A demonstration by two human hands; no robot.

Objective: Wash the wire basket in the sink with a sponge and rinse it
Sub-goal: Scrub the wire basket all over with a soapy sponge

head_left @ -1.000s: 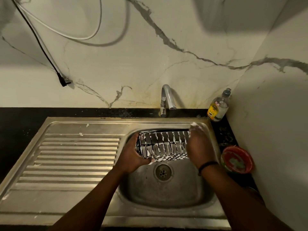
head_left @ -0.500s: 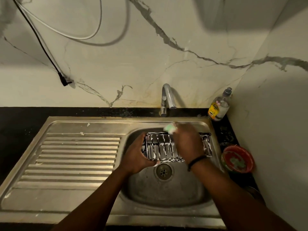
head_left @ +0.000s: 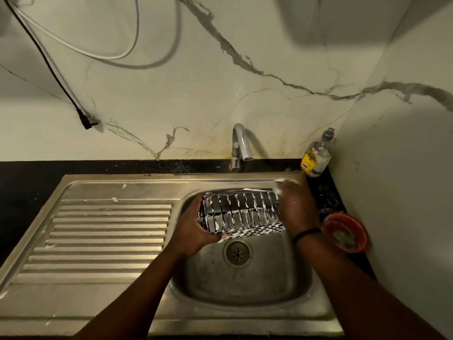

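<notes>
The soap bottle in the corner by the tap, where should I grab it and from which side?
Grip the soap bottle around its clear body, just below the narrow neck, coming from the front left. It stands upright, tucked into the wall corner, so back and right look blocked. The right hand, working at the basket, is nearer.

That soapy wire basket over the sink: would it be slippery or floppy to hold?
Probably slippery: white suds coat the wire basket, and the left hand clamps one end firmly. Likely stiff, since its metal bars keep straight though it is held at one end. Seemingly light too, being mostly open gaps.
</notes>
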